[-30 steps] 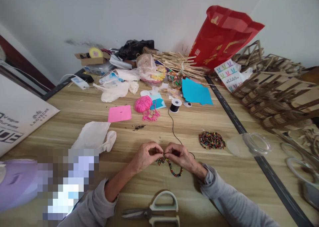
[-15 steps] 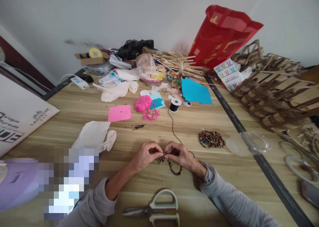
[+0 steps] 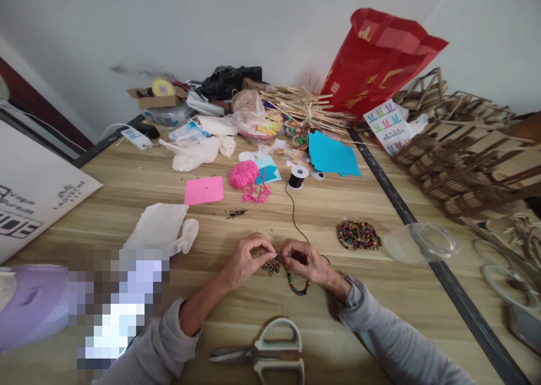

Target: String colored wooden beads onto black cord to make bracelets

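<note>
Holding left hand (image 3: 245, 260) and right hand (image 3: 306, 261) slightly farther apart, with fingers (image 3: 265, 259) pinched on something unclear, leaving more room beside multicoloured round-bead loop (image 3: 301, 292).

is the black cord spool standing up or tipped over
Upright: the spool has one white end facing up, black cord wound beneath it.

Scissors (image 3: 254, 355) lie nearest on the table (image 3: 236, 323). Beyond them, a bead string (image 3: 302, 292) loops just near of the right hand (image 3: 306, 264), right of the bead cluster (image 3: 270, 268) by the left hand (image 3: 247, 261). A bead pile (image 3: 359, 236) lies farther right. Behind the hands stands a spool (image 3: 296, 180), right of the yarn ball (image 3: 244, 173).
</note>
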